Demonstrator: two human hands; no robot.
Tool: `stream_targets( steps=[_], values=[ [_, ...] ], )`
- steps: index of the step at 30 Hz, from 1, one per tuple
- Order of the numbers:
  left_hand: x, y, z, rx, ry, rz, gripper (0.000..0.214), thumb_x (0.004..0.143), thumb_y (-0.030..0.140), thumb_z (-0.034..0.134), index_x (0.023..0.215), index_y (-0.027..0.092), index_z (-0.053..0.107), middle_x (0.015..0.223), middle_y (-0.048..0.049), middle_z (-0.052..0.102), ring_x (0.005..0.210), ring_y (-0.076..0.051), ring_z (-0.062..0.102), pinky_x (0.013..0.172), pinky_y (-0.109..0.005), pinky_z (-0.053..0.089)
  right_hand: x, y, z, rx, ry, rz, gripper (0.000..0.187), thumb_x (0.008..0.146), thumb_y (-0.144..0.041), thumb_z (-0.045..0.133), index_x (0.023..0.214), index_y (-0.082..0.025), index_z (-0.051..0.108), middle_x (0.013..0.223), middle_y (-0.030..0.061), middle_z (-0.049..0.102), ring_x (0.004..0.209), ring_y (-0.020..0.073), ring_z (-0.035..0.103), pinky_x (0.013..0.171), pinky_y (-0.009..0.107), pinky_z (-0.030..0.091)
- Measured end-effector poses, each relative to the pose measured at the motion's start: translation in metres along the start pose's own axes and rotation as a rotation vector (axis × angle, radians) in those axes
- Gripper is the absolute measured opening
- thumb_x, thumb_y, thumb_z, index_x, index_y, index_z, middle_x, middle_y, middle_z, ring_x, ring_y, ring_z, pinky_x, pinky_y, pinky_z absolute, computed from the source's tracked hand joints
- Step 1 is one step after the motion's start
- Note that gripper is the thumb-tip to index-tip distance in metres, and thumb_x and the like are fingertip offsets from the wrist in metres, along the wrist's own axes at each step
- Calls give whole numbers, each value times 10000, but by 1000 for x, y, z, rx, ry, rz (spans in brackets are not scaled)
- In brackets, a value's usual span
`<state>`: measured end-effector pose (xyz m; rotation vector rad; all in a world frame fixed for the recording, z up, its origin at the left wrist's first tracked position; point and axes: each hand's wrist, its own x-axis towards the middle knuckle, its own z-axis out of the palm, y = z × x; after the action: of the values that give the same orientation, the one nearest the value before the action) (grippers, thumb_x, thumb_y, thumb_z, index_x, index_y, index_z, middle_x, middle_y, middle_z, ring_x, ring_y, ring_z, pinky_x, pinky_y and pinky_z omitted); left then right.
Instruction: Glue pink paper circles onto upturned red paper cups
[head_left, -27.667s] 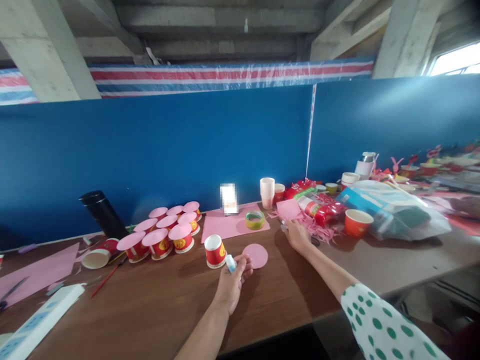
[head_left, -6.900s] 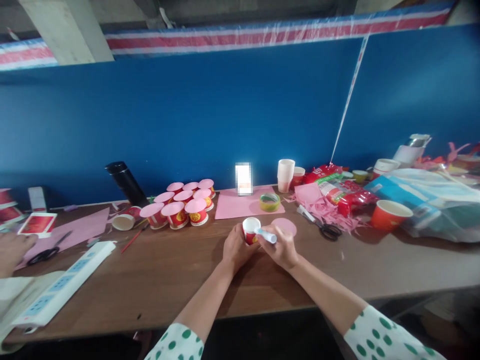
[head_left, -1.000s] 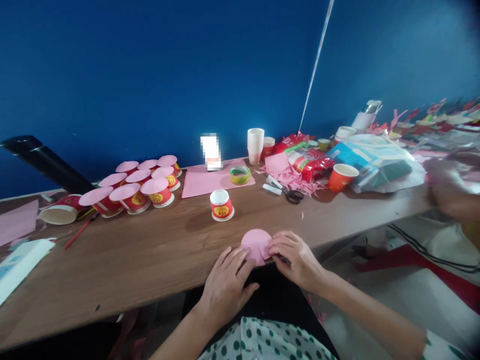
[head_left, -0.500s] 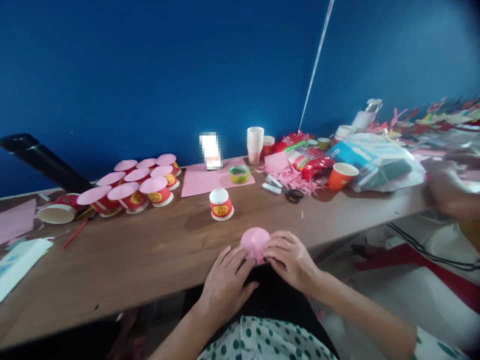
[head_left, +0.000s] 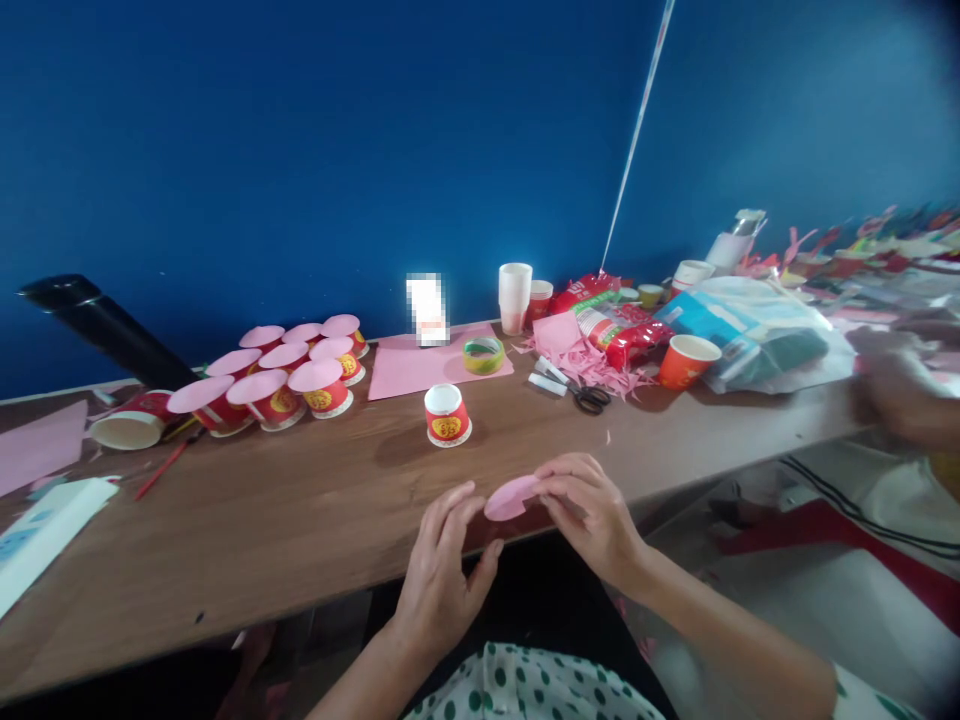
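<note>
A pink paper disc (head_left: 511, 498) is pinched between the thumb and fingers of my right hand (head_left: 589, 510), tilted just above the table's front edge. My left hand (head_left: 444, 550) is beside the disc's left rim, thumb apart from the fingers; the fingertips come close to the paper. Beyond my hands a red paper cup (head_left: 448, 416) with a yellow emblem stands on its own, its white round end facing up. At the left, several similar red cups (head_left: 325, 392) stand in rows, each topped with a pink paper disc (head_left: 257, 386).
Behind the cup lie a pink sheet (head_left: 397, 372) and a roll of yellow-green tape (head_left: 483, 356). Scissors (head_left: 591, 398), a glue stick (head_left: 548, 384), paper shreds (head_left: 592, 360) and an orange cup (head_left: 688, 362) are to the right. A co-worker's hand (head_left: 904, 385) shows at far right.
My right hand has lifted and tilted the pink disc, which lay flatter under both hands before. My left fingers have drawn away from its surface.
</note>
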<state>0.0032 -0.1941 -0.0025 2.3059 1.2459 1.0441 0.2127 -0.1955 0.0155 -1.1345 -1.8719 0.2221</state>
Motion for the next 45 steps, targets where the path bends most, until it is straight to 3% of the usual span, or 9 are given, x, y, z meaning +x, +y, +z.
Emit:
stream_targets(
  steps=[4,8,11,14,18,21,32,39,45],
  values=[
    [10,5,-9,-318,-21,-317,273,815,250,434,1077,192,486,1021,-88,555,850,-167,577,676,-291,506,8,-8,1,69,43,3,168,812,-142,496,877,-215,633,915,56,613,889,180,552,813,350,445],
    [15,9,-26,-377,-130,-215,345,750,222,522,1095,214,502,1121,-94,509,955,-199,525,815,-339,454,12,-15,3,190,29,88,132,824,-171,499,866,-207,619,847,46,630,834,168,572,772,308,457],
    [12,9,-31,-588,-207,-221,379,778,263,502,1152,218,462,1168,-101,484,975,-204,513,861,-350,425,15,-18,4,251,19,231,124,831,-215,501,865,-195,618,849,47,635,802,160,582,730,275,460],
    [9,6,-25,-766,-191,-314,338,778,300,528,1099,201,489,1063,-83,542,912,-188,537,819,-319,439,16,-19,5,322,-3,388,144,831,-263,504,870,-184,619,842,42,643,758,149,588,675,246,460],
    [13,4,-15,-888,-124,-518,172,787,325,527,814,158,555,773,-20,555,724,-128,528,689,-262,460,16,-16,9,446,-53,503,184,807,-317,537,919,-176,576,785,32,633,682,132,579,602,226,453],
    [18,7,-14,-971,-143,-579,178,781,326,540,867,171,553,805,-9,556,710,-109,510,652,-236,453,16,-15,12,509,-97,543,220,779,-317,576,937,-183,502,725,8,607,626,113,561,547,204,427],
    [23,7,-14,-832,-170,-638,216,724,349,606,760,136,616,678,-11,573,635,-102,500,601,-219,429,18,-24,10,423,-250,456,247,754,-198,573,948,-205,421,657,-42,570,566,89,515,550,194,405],
    [25,5,-17,-740,-181,-614,332,676,335,656,961,166,646,843,-53,652,775,-152,560,711,-248,436,18,-26,11,423,-298,430,231,754,-166,553,934,-202,413,647,-49,565,558,83,507,551,190,395],
    [27,10,-18,-722,-212,-568,264,686,340,640,870,153,674,859,-65,671,798,-180,574,728,-266,435,19,-27,11,429,-279,426,220,756,-168,552,925,-196,414,653,-45,557,560,80,502,554,189,394]
  ],
)
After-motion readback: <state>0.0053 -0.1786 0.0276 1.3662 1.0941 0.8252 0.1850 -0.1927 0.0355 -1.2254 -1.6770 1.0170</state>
